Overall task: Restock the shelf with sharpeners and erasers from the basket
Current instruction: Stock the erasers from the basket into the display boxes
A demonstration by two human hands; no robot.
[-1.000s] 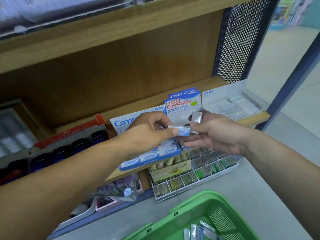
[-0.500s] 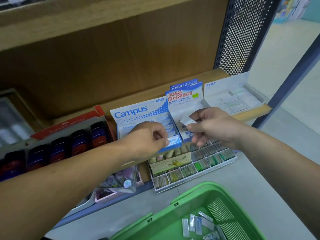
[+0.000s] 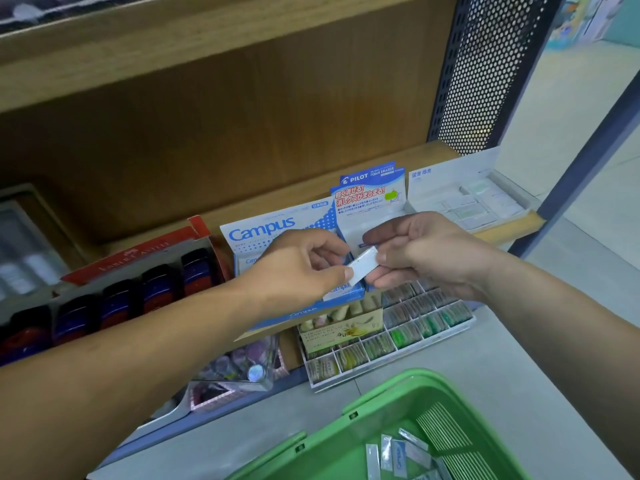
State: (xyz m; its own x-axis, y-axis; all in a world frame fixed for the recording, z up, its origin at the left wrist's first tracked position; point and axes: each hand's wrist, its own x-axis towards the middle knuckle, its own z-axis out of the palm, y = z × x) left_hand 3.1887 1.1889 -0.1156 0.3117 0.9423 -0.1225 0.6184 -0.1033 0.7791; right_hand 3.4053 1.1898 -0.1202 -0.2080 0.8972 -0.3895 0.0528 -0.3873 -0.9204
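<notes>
1. Both the left hand (image 3: 304, 268) and the right hand (image 3: 426, 254) pinched one white eraser (image 3: 363, 265) above the Campus box (image 3: 277, 237).
2. The green basket (image 3: 346, 448) held several wrapped erasers (image 3: 398, 453).
3. A compartment tray (image 3: 398, 337) held small packets.

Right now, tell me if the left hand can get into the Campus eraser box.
Probably yes. The left hand hovers right over the Campus eraser box, nothing between them, though it shares a white eraser with the right hand.
</notes>
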